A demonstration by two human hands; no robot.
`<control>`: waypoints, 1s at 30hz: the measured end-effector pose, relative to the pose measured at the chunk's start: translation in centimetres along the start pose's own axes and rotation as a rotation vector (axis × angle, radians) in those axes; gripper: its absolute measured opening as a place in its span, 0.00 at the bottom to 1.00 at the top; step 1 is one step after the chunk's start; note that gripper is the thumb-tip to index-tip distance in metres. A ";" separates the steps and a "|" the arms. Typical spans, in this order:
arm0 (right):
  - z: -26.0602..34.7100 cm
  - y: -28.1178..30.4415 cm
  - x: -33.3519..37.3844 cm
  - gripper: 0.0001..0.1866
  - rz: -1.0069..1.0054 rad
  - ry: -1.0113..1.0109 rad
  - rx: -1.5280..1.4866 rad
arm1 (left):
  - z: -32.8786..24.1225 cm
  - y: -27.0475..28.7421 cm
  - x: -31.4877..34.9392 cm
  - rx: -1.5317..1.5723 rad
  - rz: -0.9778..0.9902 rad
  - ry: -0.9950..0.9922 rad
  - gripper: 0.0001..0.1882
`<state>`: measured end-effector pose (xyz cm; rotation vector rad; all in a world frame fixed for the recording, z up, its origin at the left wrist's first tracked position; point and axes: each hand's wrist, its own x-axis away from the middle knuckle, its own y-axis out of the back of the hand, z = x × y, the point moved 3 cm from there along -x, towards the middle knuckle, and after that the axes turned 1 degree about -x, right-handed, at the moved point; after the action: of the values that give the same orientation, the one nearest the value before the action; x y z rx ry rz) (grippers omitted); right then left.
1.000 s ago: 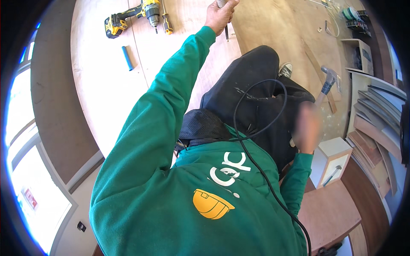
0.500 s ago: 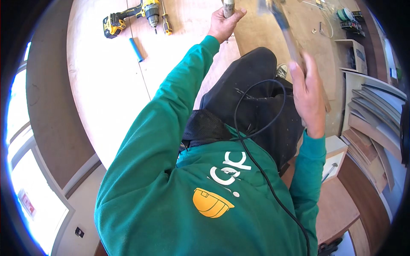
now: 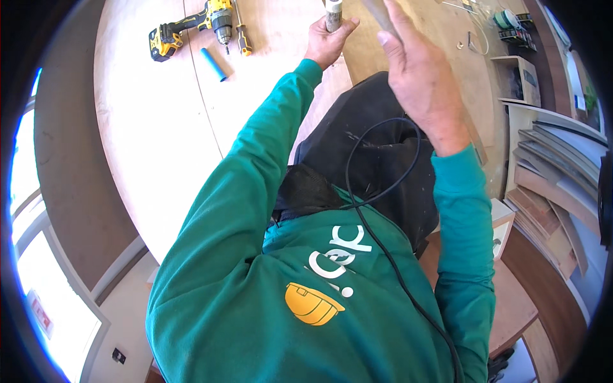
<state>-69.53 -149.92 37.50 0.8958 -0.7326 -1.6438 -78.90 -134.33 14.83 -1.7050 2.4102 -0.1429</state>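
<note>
At the top middle, my left hand (image 3: 327, 45) is closed around a worn, pale cylindrical handle (image 3: 333, 18) held upright; what lies below the fist is hidden. My right hand (image 3: 424, 83) grips the wooden handle of a hammer (image 3: 382, 17). Its head is out of the frame now, though the earlier frame shows it, blurred. The hammer handle slants up and leftward, close to the pale handle but apart from it.
On the pale wooden worktop (image 3: 147, 115) lie a yellow-black cordless drill (image 3: 191, 27), a screwdriver (image 3: 243, 41) and a blue tube (image 3: 212, 64). Stacked boards (image 3: 549, 198) fill a rack at right, below a small open box (image 3: 518, 80). A black cable (image 3: 383, 246) loops over my lap.
My right hand has swung the hammer up and to the left, toward my left hand. The left hand keeps its hold, and the whole view has shifted slightly.
</note>
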 end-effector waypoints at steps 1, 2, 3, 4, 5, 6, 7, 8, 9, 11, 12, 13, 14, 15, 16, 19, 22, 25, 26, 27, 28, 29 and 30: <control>-0.1 -0.2 0.1 0.26 -0.077 0.072 0.001 | 0.1 -0.1 -0.1 0.001 0.002 0.010 0.17; -0.2 0.1 -0.3 0.26 -0.081 0.067 0.004 | 0.2 -0.1 -0.1 0.003 0.009 0.009 0.17; -0.7 0.0 -0.9 0.26 0.086 -0.065 0.034 | 0.2 0.0 -0.1 -0.033 -0.011 0.005 0.17; -1.1 -0.1 -1.0 0.26 0.253 -0.198 0.063 | 0.3 0.0 -0.1 -0.069 -0.031 -0.001 0.17; -1.0 -0.2 -0.8 0.26 0.252 -0.195 0.062 | 0.4 0.0 -0.1 -0.071 -0.033 -0.003 0.17; -0.6 -0.1 -0.4 0.26 0.204 -0.221 0.018 | 0.5 0.0 -0.2 -0.031 -0.026 -0.016 0.18; -0.5 0.1 -0.1 0.26 0.157 -0.246 -0.025 | 0.6 0.0 -0.3 0.009 -0.019 -0.029 0.18; -0.7 0.1 0.7 0.26 0.165 -0.256 -0.022 | 0.7 -0.3 -0.1 0.013 -0.018 -0.017 0.18; -1.0 0.4 1.1 0.27 0.132 -0.287 -0.080 | 0.6 -0.1 -0.8 0.001 -0.065 0.044 0.19; -2.5 0.4 2.1 0.28 0.101 -0.324 -0.136 | 0.9 0.3 -2.0 -0.010 -0.111 0.111 0.20; -3.6 0.2 3.0 0.28 0.021 -0.273 -0.165 | 1.5 0.8 -3.3 0.002 -0.104 0.184 0.18; -4.6 0.1 3.8 0.27 -0.060 -0.223 -0.194 | 2.1 1.1 -4.5 0.013 -0.097 0.257 0.17; -5.4 0.0 4.4 0.27 -0.057 -0.221 -0.201 | 2.8 1.5 -5.4 0.007 -0.102 0.258 0.17; -5.9 0.0 5.1 0.28 -0.050 -0.261 -0.196 | 3.5 1.9 -6.2 0.065 -0.143 0.358 0.18; -6.2 0.0 5.8 0.29 -0.046 -0.278 -0.199 | 4.2 2.5 -6.6 0.123 -0.186 0.457 0.20; -7.2 0.1 7.9 0.30 0.003 -0.454 -0.311 | 4.7 3.4 -6.8 0.191 -0.164 0.488 0.21; -8.7 1.3 10.8 0.30 0.000 -0.544 -0.285 | 0.9 0.2 -4.5 0.049 -0.073 0.318 0.21; -9.1 1.1 12.2 0.30 -0.019 -0.577 -0.330 | -0.7 0.2 -1.8 -0.085 -0.019 -0.003 0.20; -9.2 1.1 12.8 0.29 -0.029 -0.589 -0.341 | -2.2 -0.2 -1.4 0.137 -0.002 0.028 0.19; -8.9 1.1 12.7 0.29 0.015 -0.651 -0.367 | -4.1 -0.5 -1.4 0.138 -0.026 -0.016 0.19; -9.0 1.0 12.9 0.29 0.038 -0.682 -0.379 | -3.1 -0.6 -1.9 0.229 0.044 0.082 0.18; -9.0 0.9 12.8 0.29 0.058 -0.707 -0.396 | -2.6 -0.7 -2.9 0.315 0.113 0.169 0.18; -9.2 0.6 12.9 0.29 0.048 -0.676 -0.387 | -2.1 -0.9 -2.9 0.210 0.134 0.214 0.17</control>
<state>-63.25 -162.80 30.66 0.0297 -0.8282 -1.9692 -77.56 -131.92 17.38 -1.4991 2.5421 -0.5646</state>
